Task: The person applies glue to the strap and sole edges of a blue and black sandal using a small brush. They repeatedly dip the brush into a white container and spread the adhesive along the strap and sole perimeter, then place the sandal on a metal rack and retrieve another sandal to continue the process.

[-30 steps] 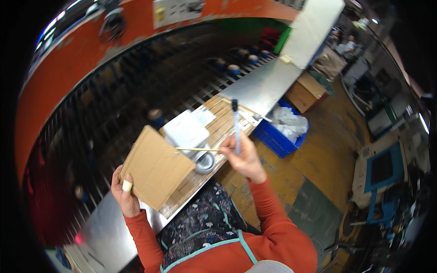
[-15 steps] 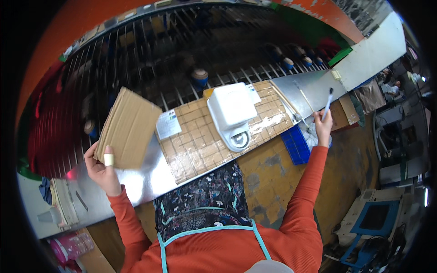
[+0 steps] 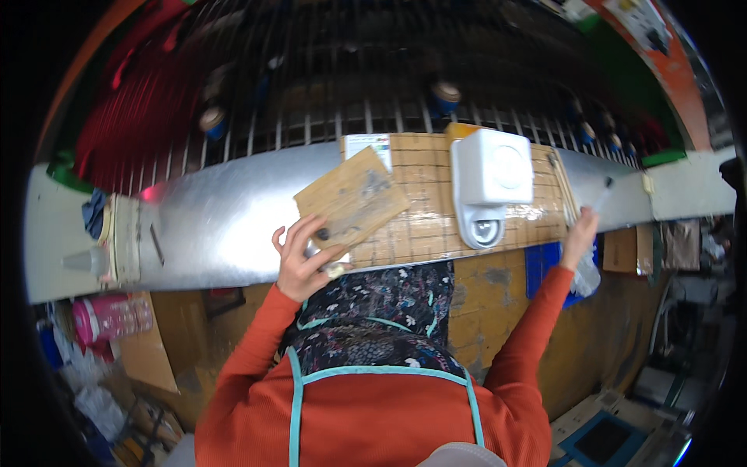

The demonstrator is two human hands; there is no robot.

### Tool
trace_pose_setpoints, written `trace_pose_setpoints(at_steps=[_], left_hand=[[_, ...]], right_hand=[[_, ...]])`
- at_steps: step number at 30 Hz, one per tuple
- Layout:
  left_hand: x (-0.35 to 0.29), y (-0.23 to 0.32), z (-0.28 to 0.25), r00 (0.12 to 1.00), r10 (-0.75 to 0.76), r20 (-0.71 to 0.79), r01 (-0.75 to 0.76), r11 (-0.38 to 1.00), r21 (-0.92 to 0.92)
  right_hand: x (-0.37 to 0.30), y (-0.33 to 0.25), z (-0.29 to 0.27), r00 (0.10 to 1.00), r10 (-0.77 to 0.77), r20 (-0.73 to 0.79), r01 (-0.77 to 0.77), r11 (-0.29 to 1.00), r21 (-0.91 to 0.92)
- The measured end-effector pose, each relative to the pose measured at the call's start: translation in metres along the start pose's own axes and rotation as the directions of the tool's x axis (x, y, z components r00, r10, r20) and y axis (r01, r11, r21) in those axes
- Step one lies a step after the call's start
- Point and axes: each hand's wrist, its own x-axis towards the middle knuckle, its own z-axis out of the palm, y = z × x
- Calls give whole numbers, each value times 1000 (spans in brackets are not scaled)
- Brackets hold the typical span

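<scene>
My left hand (image 3: 299, 261) is over the near-left corner of a brown board (image 3: 358, 194) with dark smudges. The board lies tilted across a paper-labelled cardboard sheet (image 3: 424, 187). The fingers curl round something small and shiny at that corner, too covered to name; a pale wrap shows on the thumb. At the right, my right hand (image 3: 578, 237) grips a slim pale brush (image 3: 602, 194) with a dark tip, blurred by motion. Between the hands stands a white plastic container (image 3: 498, 175) with a round, glassy-looking dish at its near end.
Dark metal bars (image 3: 373, 113) run along the far side of the metal bench (image 3: 210, 210). Thin wooden sticks (image 3: 562, 183) lie along the sheet's right edge. Below the right hand is a blue basket (image 3: 537, 268) with clear plastic. A grey cone (image 3: 82, 261) lies at the far left.
My left hand has moved right and lowered the brown board from the air onto the sheet, where a smudged face shows. My right hand with the brush has come down slightly. The view has turned.
</scene>
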Motion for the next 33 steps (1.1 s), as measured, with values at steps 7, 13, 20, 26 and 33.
trace_pose_setpoints(at_steps=[7, 13, 20, 26, 33], left_hand=[[8, -10, 3, 952, -199, 232, 174, 977, 123], [16, -22, 6, 935, -328, 138, 297, 933, 205], [15, -16, 10, 911, -405, 81, 387, 905, 175], [14, -14, 13, 892, -443, 87, 431, 893, 131], [16, -14, 13, 891, -436, 128, 423, 899, 113]], right_hand=[[-154, -198, -2, 679, -128, 723, -221, 903, 368], [-175, -260, 113, 596, -536, 598, 449, 840, 305], [-204, -278, 158, 435, -512, 741, 811, 581, -74], [-216, -274, 148, 446, -515, 732, 796, 602, -62], [-224, -263, 116, 503, -483, 717, 743, 665, -74]])
